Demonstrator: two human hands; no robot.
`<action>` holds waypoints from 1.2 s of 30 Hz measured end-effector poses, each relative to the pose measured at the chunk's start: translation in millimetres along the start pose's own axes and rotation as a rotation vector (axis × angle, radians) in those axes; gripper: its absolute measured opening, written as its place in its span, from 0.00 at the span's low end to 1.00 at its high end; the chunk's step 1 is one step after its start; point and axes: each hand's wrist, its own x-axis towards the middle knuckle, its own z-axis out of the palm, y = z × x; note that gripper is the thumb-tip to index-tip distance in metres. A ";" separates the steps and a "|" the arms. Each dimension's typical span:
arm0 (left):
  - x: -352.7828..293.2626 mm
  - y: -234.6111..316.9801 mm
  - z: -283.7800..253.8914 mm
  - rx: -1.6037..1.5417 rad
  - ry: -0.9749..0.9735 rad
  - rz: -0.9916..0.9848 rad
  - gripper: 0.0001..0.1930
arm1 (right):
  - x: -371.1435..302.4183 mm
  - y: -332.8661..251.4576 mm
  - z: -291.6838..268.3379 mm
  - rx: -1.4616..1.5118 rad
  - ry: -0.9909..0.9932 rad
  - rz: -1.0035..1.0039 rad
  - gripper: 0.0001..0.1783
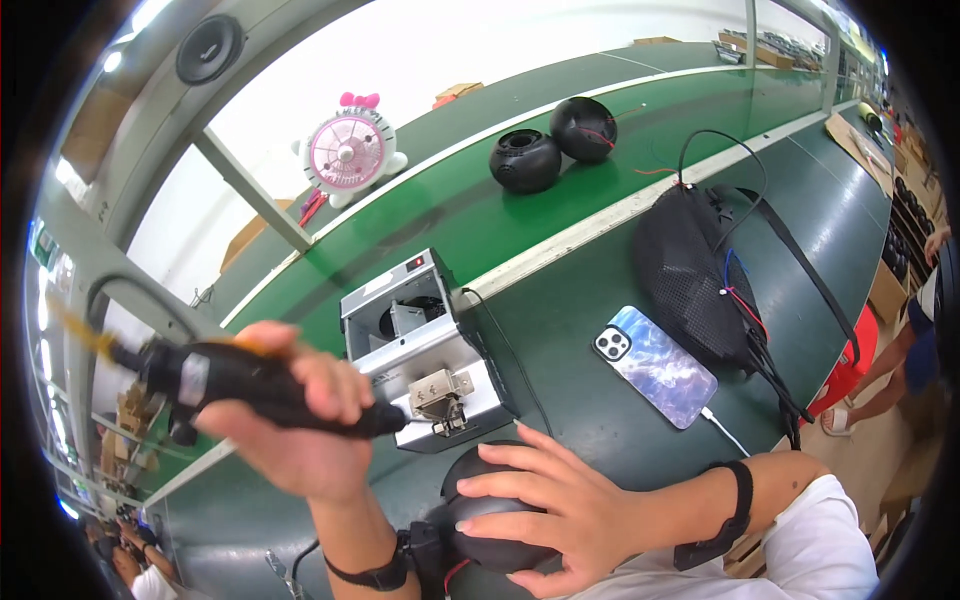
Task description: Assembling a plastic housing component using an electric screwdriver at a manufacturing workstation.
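My left hand [290, 410] is closed round a black electric screwdriver [265, 388]; its tail end is blurred by motion. The screwdriver's tip points right, close to the front of a silver screw feeder [425, 350]. Whether the tip touches the feeder cannot be told. My right hand [570, 505] lies with spread fingers over a black round housing [490, 540] on the bench near me. Part of this housing is hidden under the fingers, and a red wire shows at its lower left.
Two black round housings [527, 160] sit on the green belt beyond. Right of the feeder lie a marbled phone [655, 365] on a white cable and a black mesh bag [690, 270] with wires. A pink-and-white fan [345, 152] stands at the back. Someone's legs [870, 375] show at right.
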 end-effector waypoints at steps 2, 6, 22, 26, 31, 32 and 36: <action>1.8 -12.0 3.9 0.049 0.046 -0.044 0.38 | 1.3 1.3 1.1 0.045 0.004 -0.019 0.40; 1.6 -15.9 7.8 0.175 0.107 -0.106 0.38 | 2.6 5.1 2.0 0.052 -0.011 0.015 0.40; -4.2 -8.0 15.2 0.172 0.080 -0.264 0.39 | 6.8 9.5 4.4 0.068 0.024 0.123 0.42; -6.7 27.5 6.4 -0.051 0.030 -0.238 0.38 | 11.2 17.2 -3.1 0.101 0.053 0.165 0.46; -13.4 87.6 0.6 -0.217 -0.172 -0.199 0.34 | 12.4 11.4 -0.9 0.129 0.044 0.180 0.46; -14.1 86.2 1.5 -0.230 -0.233 -0.232 0.33 | 11.8 11.8 -1.1 0.128 0.034 0.179 0.46; -10.0 81.1 -3.9 -0.277 -0.358 -0.299 0.36 | 13.0 9.3 0.4 0.102 0.025 0.161 0.45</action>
